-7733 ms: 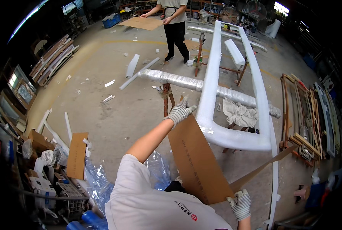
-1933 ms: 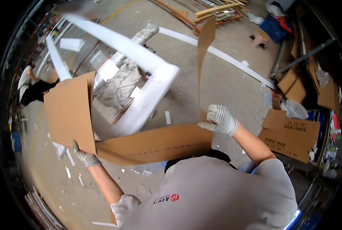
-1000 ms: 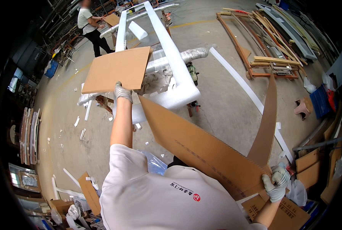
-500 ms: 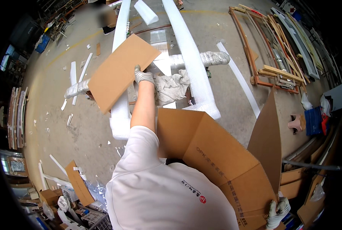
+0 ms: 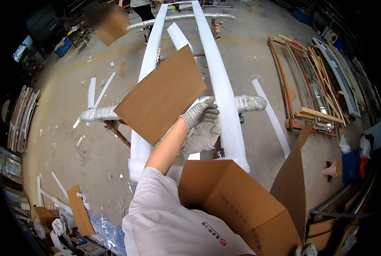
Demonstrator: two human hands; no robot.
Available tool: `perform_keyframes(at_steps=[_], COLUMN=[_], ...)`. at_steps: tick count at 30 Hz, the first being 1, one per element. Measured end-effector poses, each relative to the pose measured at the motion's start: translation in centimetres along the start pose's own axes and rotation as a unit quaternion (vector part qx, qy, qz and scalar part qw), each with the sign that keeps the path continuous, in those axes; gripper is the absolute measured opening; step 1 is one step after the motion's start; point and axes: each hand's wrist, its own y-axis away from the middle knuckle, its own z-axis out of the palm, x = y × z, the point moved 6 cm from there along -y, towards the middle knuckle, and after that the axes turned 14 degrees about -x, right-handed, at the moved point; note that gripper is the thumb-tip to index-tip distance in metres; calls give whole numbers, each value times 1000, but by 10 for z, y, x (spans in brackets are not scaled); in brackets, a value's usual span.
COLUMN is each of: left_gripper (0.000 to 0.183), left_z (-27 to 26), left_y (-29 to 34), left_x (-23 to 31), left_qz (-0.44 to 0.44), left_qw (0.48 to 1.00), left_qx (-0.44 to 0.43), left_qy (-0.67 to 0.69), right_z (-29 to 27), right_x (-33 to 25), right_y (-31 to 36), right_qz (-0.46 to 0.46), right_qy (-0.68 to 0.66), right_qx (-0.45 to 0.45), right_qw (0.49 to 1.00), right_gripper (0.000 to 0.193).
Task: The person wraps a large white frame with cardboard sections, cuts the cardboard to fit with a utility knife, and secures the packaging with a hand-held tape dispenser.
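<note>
My left hand [image 5: 200,113], in a grey-white work glove, reaches forward over a long frame wrapped in white foam [image 5: 221,81]. Its fingers are stretched out, apart from one another. Beside it, a flat brown cardboard sheet [image 5: 162,96] tilts over the frame, its lower right edge against the glove and wrist. Below the hand lies a crumpled grey cloth [image 5: 202,137]. At the lower right edge, my gloved right hand [image 5: 306,250] grips a large folded cardboard piece [image 5: 237,202] that bends around my front; most of that hand is cut off.
The frame rests on crossbars wrapped in plastic film [image 5: 251,103]. Foam strips [image 5: 271,117] lie on the floor. Wooden frames and bars [image 5: 314,85] stand at right, near a blue crate [image 5: 350,166] and pink stool [image 5: 330,170]. A person [image 5: 142,10] stands at the far end.
My left hand has gone from gripping the cardboard sheet's edge to outstretched fingers beside it. The sheet has turned and tilted. The view has shifted, showing more of the frame's far end.
</note>
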Motion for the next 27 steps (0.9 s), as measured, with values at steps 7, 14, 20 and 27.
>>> perform_keyframes(at_steps=[7,14,20,27], left_gripper=[68,85,101,66], left_z=[43,-38,-183,-321], left_y=[97,159,242,248], left_x=[83,110,89,54], left_qz=[79,-203,-297,168], left_qw=[368,265,447,765], left_qx=[283,421,636,609], left_qy=[-882,-843,-555,-126], right_z=[-13,-13,-6,3], right_x=[26,53,45,33], right_y=[5,4,-7,-19], right_qz=[-53,-113,-97,-41], right_qy=[22,-7,-3,58], right_qx=[47,67,71,52], right_qw=[997,991,993,996], right_gripper=[14,36,37,37])
